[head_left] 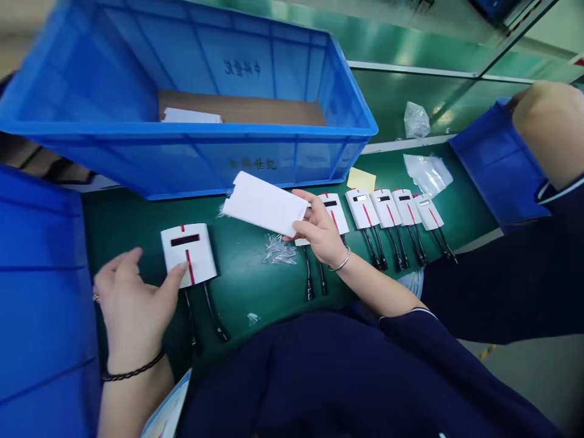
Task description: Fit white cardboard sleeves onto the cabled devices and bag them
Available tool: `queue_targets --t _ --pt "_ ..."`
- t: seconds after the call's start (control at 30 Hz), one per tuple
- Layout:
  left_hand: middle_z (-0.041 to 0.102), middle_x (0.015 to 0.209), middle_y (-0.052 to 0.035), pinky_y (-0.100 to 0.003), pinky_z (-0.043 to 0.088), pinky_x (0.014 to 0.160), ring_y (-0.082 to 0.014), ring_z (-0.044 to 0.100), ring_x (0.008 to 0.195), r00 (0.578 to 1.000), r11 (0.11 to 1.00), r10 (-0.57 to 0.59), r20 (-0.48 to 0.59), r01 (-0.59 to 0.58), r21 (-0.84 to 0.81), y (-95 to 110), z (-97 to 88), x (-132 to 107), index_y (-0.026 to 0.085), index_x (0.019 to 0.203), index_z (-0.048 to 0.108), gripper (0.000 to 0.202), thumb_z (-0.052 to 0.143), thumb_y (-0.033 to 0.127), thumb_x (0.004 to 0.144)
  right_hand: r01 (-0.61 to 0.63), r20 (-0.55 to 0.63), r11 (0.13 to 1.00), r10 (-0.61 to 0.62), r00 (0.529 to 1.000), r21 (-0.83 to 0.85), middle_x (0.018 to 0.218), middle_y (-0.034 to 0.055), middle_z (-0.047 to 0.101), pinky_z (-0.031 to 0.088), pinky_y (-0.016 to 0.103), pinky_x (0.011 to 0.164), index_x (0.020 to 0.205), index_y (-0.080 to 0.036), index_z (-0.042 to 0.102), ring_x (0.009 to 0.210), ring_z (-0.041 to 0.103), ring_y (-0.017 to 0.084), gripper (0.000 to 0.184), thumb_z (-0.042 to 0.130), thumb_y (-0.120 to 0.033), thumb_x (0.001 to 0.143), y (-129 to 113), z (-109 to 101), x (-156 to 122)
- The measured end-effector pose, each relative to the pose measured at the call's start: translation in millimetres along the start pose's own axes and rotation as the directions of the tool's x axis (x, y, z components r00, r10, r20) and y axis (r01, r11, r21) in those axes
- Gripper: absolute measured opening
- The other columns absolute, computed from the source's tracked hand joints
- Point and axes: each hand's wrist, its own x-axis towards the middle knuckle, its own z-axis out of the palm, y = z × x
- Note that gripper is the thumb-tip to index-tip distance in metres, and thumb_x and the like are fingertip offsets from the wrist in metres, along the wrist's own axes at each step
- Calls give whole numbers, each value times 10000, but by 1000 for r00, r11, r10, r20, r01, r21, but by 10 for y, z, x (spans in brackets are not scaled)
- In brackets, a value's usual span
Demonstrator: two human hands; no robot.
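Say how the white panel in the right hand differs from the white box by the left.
The white panel shows a plain face; the white box has a dark window and red stripes. The panel is held up in the right hand; the box lies on the green table. Two cables leave the box; the panel shows none. Both are white.

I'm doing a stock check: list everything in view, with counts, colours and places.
Panel: 1, white, in right hand
Devices: at least 6, white, red-striped, black-cabled, on table
Small pieces: uncounted pile, clear, mid-table
Paper: 1, yellow, behind the devices
Plastic bags: 2, clear, back right
Containers: 3, blue, left, back, right
Cardboard: count unclear, brown, in back container
Flat piece: at least 1, white, in back container
Table: 1, green, underneath
Co-worker's arm: 1, dark sleeve, right edge
Left hand: 1, black bracelet, at leftmost device
Right hand: 1, silver bracelet, centre
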Motion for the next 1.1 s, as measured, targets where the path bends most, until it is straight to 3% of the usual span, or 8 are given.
queue_targets --t 0.1,0.17,0.3,0.43,0.57,0.77,0.93,1.1 --pt "512 1460 -111 -593 398 1115 -373 473 1360 933 921 244 -265 -309 -236 431 258 -274 262 1392 508 867 825 604 661 -17 39 1000 16 999 24 1112 15 638 652 334 664 1272 -317 418 882 642 186 636 701 -295 703 -14 72 -77" --pt "612 1358 -68 -491 487 1056 -311 556 1294 979 679 193 -62 -180 -712 716 518 -401 335 1330 555 767 631 805 729 -63 124 998 60 990 14 1117 11 654 652 355 665 1308 -325 397 859 658 191 633 680 -319 741 8 147 -131" --pt "704 1207 -76 -483 503 1036 -328 582 1283 985 318 97 144 106 -942 1037 849 -424 305 1313 580 831 345 908 792 88 308 952 7 951 -293 1215 77 646 640 447 776 1340 -277 437 969 676 245 549 624 -394 837 22 269 -186" --pt "734 1102 -102 -497 494 1056 -343 585 1286 963 260 54 265 242 -935 1066 866 -436 238 1307 602 900 257 907 815 578 419 423 -413 809 -698 1529 161 418 323 638 1177 1349 -214 526 1467 342 381 550 538 -562 923 -75 402 -65" --pt "683 1251 -80 -518 474 1087 -315 535 1354 918 219 92 386 359 -907 1031 847 -447 267 1343 580 798 193 814 909 737 672 164 -319 668 -655 1644 173 263 81 657 1242 1535 -167 330 1561 77 391 877 425 -758 892 -43 697 1" --pt "723 1140 -60 -546 473 1076 -315 605 1266 931 112 91 353 342 -933 901 530 -190 294 1330 581 713 270 785 918 801 916 544 -137 378 -249 1493 242 499 383 493 1189 1386 -65 536 1448 430 317 741 368 -659 977 98 740 -356" --pt "728 1127 -81 -518 468 1086 -312 596 1276 964 81 68 256 250 -965 866 447 -136 231 1253 622 627 280 662 953 304 387 875 -149 910 -377 734 -6 675 562 234 581 833 -214 632 614 656 107 253 584 -422 970 75 468 -331" --pt "697 1204 -93 -490 461 1101 -307 578 1303 984 109 60 170 163 -981 922 600 -229 220 1276 587 616 274 639 951 103 209 961 -48 977 -257 1028 35 622 607 258 604 995 -241 684 814 640 137 290 743 -474 833 193 494 -248"
